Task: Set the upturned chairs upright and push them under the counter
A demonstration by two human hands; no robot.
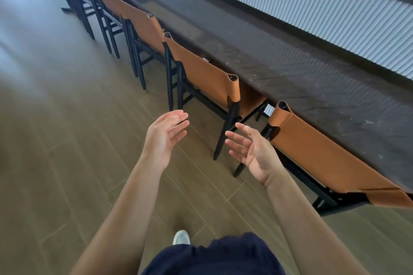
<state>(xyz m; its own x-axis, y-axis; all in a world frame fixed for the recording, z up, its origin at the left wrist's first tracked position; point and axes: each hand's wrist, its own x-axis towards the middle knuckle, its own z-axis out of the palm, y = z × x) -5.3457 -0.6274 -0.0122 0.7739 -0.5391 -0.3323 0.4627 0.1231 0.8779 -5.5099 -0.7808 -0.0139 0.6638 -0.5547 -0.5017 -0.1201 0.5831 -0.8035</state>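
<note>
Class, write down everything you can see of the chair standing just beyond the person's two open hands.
The chair stands upright on the wood floor, its tan seat tucked under the dark counter. Its back is a tan, leather-like sling wrapped round two black posts. Frame, legs and rungs are slim and black. Similar chairs stand on either side. Neither the left hand nor the right hand touches it.
</note>
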